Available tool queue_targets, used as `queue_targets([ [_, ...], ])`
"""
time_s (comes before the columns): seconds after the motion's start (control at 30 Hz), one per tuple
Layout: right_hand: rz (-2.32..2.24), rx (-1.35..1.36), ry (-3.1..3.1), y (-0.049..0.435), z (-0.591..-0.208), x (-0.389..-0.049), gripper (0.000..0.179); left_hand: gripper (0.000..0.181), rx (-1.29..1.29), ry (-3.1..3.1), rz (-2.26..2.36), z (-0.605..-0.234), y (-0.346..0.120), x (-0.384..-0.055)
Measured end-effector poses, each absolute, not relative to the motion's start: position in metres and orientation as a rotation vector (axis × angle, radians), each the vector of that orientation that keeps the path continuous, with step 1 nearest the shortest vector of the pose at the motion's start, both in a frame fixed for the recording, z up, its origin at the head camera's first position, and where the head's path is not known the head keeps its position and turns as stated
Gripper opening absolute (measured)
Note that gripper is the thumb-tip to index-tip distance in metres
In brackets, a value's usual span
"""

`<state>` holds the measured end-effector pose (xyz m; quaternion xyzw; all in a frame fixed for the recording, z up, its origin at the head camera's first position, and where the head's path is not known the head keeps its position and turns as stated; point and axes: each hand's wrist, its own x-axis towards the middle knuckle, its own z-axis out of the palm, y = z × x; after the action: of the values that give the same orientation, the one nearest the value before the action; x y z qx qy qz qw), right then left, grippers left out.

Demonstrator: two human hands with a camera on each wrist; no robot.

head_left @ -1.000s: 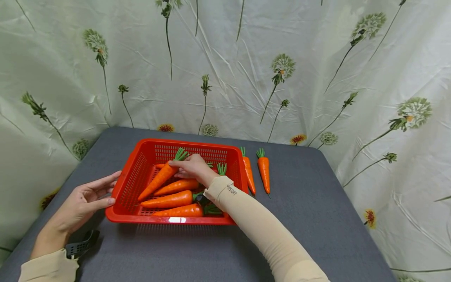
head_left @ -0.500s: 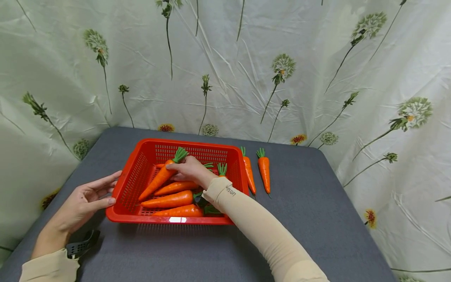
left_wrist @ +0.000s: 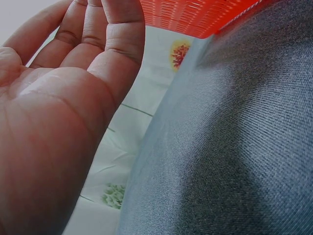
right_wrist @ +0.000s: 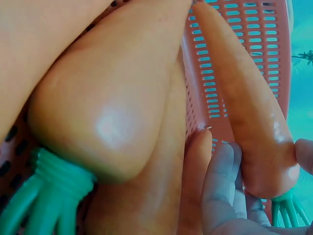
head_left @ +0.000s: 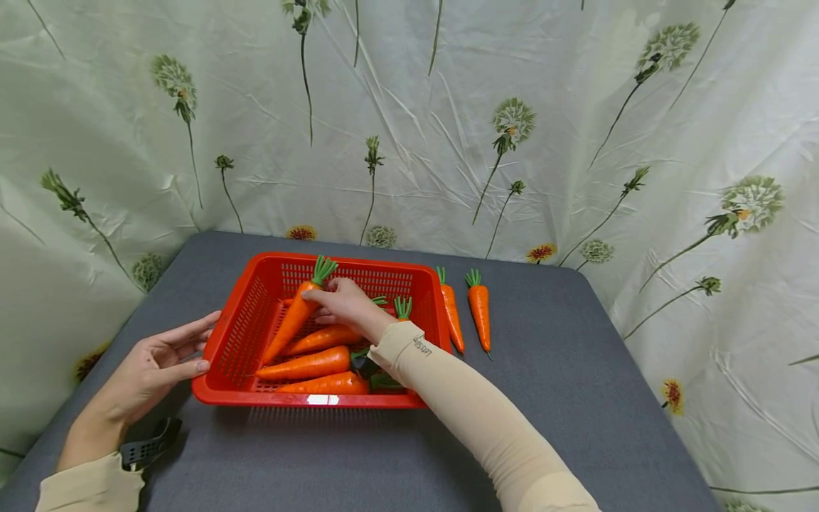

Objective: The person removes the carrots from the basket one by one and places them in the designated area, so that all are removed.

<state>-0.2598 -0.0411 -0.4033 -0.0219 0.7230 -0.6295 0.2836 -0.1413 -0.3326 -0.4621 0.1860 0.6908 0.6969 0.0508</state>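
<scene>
My right hand (head_left: 348, 302) pinches an orange carrot (head_left: 291, 320) near its green top, inside a red plastic basket (head_left: 224, 387). The carrot slants with its top raised and its tip down towards the basket's left side. In the right wrist view, the thumb and fingers (right_wrist: 220, 181) lie on either side of the held carrot (right_wrist: 254, 112). Several other carrots, among them one in front (head_left: 307, 364), lie on the basket's floor, partly hidden by the right hand and sleeve. My left hand (head_left: 153, 363) holds the basket's left rim with thumb and fingers; its palm shows in the left wrist view.
Two carrots lie on the grey table just right of the basket, one against its side (head_left: 451, 316) and one farther out (head_left: 478, 313). A flower-printed curtain (head_left: 409, 128) hangs behind the table. A dark strap (head_left: 150, 444) is on the left wrist.
The right hand has lifted the carrot's green top slightly and turned it more upright, its tip shifting a little right. The left hand and basket have stayed in place.
</scene>
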Motion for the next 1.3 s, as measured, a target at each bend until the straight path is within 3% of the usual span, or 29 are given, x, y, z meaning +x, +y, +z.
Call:
queue_targets([
  [0.67,-1.691,-0.088,2.005,-0.003,-0.379,-0.267,0.058,0.070,0.498,2.140,2.097,-0.461,-0.331,-0.138],
  [1.3,-1.789,-0.159,1.942,0.069,-0.353,-0.261,0.040,0.096,0.540,2.184,1.961,-0.456,-0.313,-0.131],
])
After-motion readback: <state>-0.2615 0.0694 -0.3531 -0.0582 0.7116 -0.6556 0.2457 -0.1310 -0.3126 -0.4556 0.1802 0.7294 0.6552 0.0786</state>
